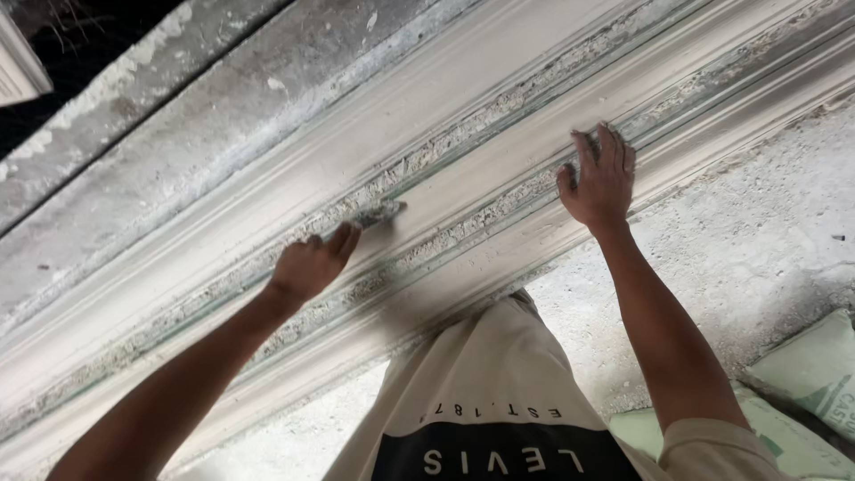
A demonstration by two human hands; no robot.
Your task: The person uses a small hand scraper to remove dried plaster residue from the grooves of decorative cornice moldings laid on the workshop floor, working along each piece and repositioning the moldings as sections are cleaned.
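Note:
A long white plaster moulding [267,223] with raised ribs and rough grooves runs diagonally across the view. My left hand [307,265] grips a small plaster-caked tool [381,212] whose tip rests in the middle groove. My right hand [598,178] lies flat on the moulding further along, fingers spread over a rib and groove, holding nothing. Both forearms reach out from the lower edge of the picture.
A rough grey concrete floor [766,232] lies to the right of the moulding. Pale green sacks [815,370] sit at the lower right. A plaster-stained grey slab [134,151] borders the moulding's far side. My light shirt [485,392] fills the bottom middle.

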